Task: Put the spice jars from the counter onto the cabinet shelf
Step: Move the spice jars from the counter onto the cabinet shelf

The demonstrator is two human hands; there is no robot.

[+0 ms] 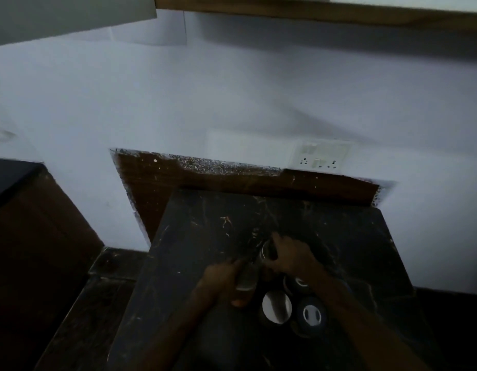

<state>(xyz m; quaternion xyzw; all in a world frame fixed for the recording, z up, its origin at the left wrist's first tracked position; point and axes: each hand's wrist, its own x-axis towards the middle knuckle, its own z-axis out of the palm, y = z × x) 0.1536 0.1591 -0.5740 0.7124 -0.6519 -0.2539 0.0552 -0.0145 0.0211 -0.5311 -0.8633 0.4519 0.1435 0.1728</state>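
Both hands are down on a dark marble counter (pixel 210 236) among a cluster of spice jars. My left hand (pixel 221 279) is wrapped around a clear jar (pixel 245 285) with orange contents near its base. My right hand (pixel 288 255) grips the top of another jar (pixel 267 250) with a pale lid, just behind the first. Three more jars stand to the near right: one with a white lid (pixel 276 306), one with a dark lid with a white centre (pixel 311 314), and one mostly hidden under my right wrist (pixel 299 283). The frame is dim and blurred.
A wooden shelf edge (pixel 312 12) runs along the top, with a grey cabinet panel (pixel 71 14) at the upper left. A white wall with a switch plate (pixel 321 156) is behind the counter. A brown cabinet (pixel 31 236) stands to the left.
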